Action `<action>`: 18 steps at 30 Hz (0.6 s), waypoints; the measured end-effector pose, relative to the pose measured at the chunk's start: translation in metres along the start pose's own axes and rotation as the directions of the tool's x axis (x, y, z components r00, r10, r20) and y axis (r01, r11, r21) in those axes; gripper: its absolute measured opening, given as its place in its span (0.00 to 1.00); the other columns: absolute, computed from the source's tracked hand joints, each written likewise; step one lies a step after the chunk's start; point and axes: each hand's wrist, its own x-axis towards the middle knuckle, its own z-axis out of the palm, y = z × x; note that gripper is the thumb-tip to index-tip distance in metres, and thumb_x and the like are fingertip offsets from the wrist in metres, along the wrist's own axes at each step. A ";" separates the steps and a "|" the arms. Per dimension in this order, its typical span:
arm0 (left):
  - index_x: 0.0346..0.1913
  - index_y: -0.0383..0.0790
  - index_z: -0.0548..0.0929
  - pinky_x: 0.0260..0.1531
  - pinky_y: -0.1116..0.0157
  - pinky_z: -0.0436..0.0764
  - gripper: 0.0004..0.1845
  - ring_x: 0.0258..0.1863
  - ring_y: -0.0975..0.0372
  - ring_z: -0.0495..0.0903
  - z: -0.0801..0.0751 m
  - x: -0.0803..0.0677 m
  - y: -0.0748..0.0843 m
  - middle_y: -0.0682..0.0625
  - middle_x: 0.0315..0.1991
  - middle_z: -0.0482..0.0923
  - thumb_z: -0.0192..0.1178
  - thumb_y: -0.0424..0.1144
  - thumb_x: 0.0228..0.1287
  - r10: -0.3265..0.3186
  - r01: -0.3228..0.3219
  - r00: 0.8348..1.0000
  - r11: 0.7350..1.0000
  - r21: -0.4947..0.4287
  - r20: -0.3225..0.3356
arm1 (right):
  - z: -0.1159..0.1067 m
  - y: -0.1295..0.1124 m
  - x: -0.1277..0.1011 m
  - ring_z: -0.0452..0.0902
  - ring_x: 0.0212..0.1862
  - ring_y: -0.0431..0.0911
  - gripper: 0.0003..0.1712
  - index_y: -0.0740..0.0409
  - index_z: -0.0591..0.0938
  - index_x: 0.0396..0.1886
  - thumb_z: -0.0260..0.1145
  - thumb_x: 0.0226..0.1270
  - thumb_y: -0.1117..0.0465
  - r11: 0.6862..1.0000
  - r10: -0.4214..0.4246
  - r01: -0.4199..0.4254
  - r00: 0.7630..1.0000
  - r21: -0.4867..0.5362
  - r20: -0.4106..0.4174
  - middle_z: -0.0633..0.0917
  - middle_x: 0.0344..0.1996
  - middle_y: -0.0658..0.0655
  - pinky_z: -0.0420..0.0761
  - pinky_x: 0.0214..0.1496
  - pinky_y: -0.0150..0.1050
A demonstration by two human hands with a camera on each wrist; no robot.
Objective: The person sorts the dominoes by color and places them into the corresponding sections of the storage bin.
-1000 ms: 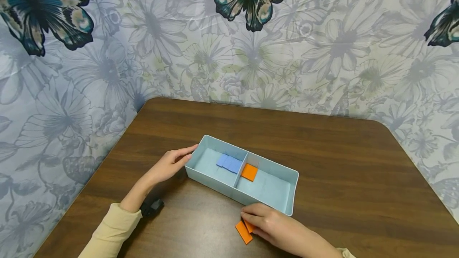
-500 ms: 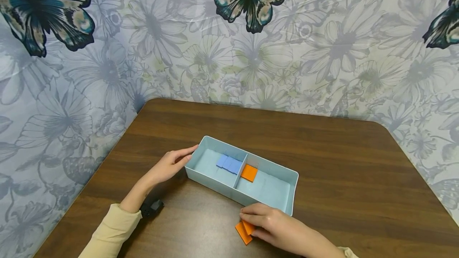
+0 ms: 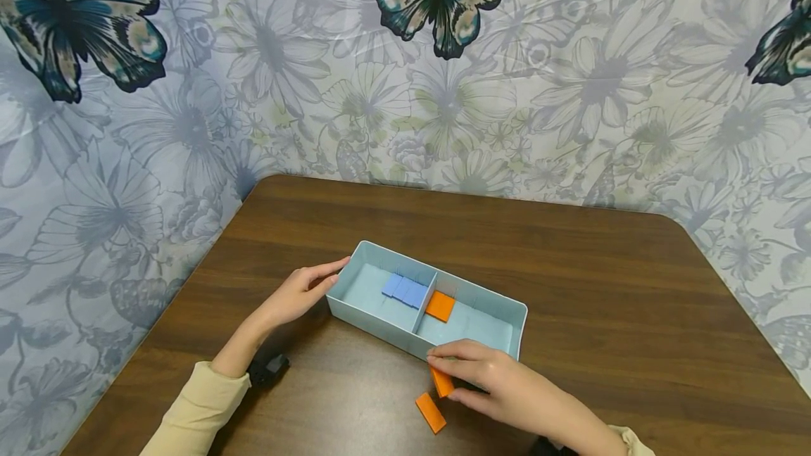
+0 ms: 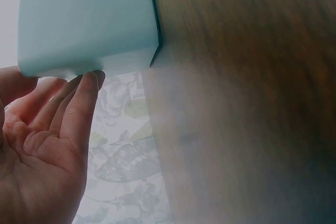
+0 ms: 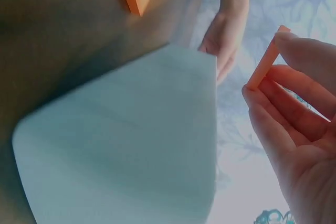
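Observation:
A light blue two-part box (image 3: 374, 329) stands on the table. Against its left end rest the straight fingers of my left hand (image 3: 294, 294), also seen at the end wall in the left wrist view. My right hand (image 3: 494, 375) pinches an orange tile (image 3: 441, 381) between thumb and fingertips, raised just in front of the box's near wall; the right wrist view shows this tile edge-on. A second orange tile (image 3: 431, 412) lies on the table below that hand. Inside, several blue tiles (image 3: 404, 290) lie left of the divider, and orange (image 3: 440, 306) lies right of it.
The brown wooden table (image 3: 602, 280) reaches back to a wall (image 3: 355, 111) covered with flowers and butterflies. A black device (image 3: 269, 369) sits at my left wrist, close above the table.
My right hand has lifted one orange tile off the other and moved up toward the box. The lower orange tile stays on the table. My left hand has not moved.

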 end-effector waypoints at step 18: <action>0.66 0.32 0.67 0.56 0.54 0.67 0.22 0.62 0.54 0.65 0.000 0.001 0.002 0.43 0.63 0.66 0.49 0.31 0.71 -0.005 0.005 1.000 1.000 -0.006 -0.005 | -0.020 0.018 0.000 0.76 0.51 0.47 0.28 0.66 0.78 0.56 0.72 0.51 0.72 0.991 0.134 -0.135 0.987 -0.006 -0.092 0.77 0.53 0.55 0.72 0.50 0.26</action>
